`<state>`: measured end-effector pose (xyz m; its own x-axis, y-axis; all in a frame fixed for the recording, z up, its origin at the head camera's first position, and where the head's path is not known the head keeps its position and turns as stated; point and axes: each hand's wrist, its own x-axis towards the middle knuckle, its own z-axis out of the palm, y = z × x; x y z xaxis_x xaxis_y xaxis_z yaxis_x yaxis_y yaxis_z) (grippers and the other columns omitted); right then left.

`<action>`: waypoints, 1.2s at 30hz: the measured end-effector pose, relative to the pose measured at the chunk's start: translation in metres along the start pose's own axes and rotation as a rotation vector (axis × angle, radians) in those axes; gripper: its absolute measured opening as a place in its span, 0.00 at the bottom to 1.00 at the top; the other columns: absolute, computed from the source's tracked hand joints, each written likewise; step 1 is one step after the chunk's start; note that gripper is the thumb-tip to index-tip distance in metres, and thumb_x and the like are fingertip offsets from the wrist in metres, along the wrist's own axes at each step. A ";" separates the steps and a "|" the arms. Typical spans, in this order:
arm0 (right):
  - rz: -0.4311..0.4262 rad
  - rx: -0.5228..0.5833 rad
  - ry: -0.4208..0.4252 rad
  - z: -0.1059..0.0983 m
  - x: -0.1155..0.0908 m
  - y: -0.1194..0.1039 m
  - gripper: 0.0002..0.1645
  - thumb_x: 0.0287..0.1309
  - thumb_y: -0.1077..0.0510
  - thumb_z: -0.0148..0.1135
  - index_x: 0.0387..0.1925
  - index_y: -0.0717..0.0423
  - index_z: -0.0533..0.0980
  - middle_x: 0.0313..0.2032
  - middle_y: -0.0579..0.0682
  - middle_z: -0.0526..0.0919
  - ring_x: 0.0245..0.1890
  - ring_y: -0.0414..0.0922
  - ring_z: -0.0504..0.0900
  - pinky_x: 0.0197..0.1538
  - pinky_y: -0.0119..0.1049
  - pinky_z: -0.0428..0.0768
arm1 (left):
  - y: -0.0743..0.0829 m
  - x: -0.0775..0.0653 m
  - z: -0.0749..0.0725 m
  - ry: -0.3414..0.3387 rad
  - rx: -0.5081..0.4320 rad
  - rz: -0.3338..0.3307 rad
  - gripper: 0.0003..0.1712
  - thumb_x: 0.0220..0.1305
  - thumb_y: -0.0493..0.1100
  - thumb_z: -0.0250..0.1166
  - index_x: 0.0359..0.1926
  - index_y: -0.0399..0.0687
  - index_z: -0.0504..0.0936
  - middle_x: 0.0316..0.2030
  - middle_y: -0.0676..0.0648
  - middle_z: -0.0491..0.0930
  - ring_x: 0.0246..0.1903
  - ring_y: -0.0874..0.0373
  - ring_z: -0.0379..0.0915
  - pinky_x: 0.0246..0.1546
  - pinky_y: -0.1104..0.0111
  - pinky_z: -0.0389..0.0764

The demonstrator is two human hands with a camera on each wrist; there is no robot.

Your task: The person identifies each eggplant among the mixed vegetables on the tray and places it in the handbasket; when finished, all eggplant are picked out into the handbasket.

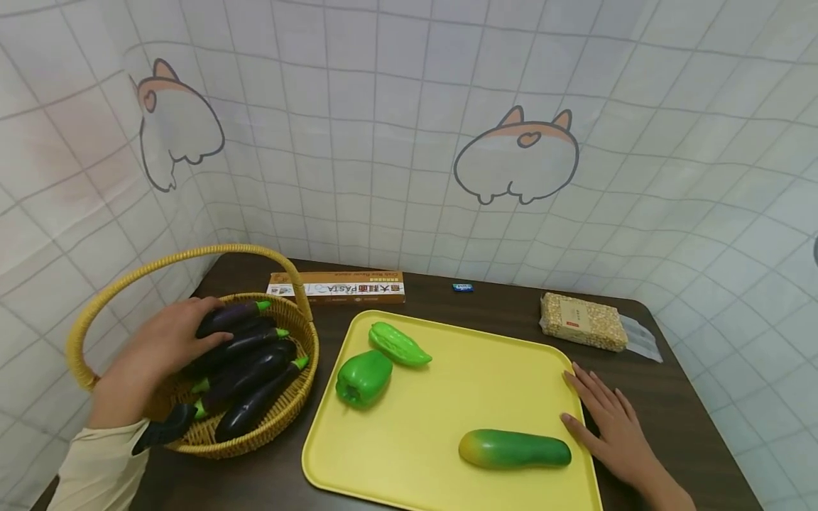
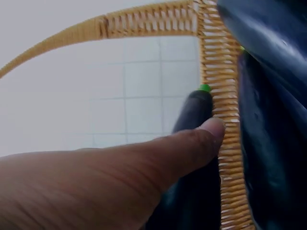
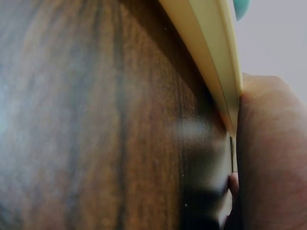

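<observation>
My left hand (image 1: 167,333) grips a dark purple eggplant (image 1: 231,316) at the far-left side of a round wicker basket (image 1: 307,376). In the left wrist view the thumb lies across this eggplant (image 2: 195,111), beside the woven rim; the other fingers are hidden there. Several more glossy eggplants (image 1: 255,372) with green stem ends lie in the basket. At the right edge of a yellow tray (image 1: 441,426), my right hand (image 1: 607,429) rests with fingers spread, fingertips at the rim. On the tray sit a green bell pepper (image 1: 363,378), a bumpy bitter melon (image 1: 397,344) and a green-and-yellow papaya-like fruit (image 1: 514,449).
The basket's tall handle (image 1: 192,254) arches over its back. Behind the tray lie a pasta box (image 1: 339,287) and a small blue packet (image 1: 463,287). A clear bag of pale grains (image 1: 584,323) is at the back right of the dark wooden table (image 1: 498,306). Tile-patterned curtains (image 1: 383,142) enclose it.
</observation>
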<state>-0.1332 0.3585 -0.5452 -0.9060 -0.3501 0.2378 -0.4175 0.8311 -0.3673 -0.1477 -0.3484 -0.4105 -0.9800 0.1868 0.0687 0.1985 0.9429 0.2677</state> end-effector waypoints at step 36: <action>-0.182 -0.036 0.062 -0.025 0.023 -0.045 0.46 0.72 0.52 0.68 0.83 0.49 0.58 0.82 0.52 0.54 0.79 0.54 0.58 0.75 0.61 0.52 | 0.115 -0.022 0.027 0.492 0.025 0.502 0.50 0.74 0.77 0.50 0.80 0.46 0.66 0.67 0.38 0.73 0.68 0.35 0.65 0.72 0.41 0.54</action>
<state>-0.1336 0.3235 -0.5001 -0.8093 -0.4696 0.3527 -0.5703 0.7720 -0.2807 -0.1039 -0.2364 -0.4073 -0.6481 0.4601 0.6068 0.6191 0.7823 0.0680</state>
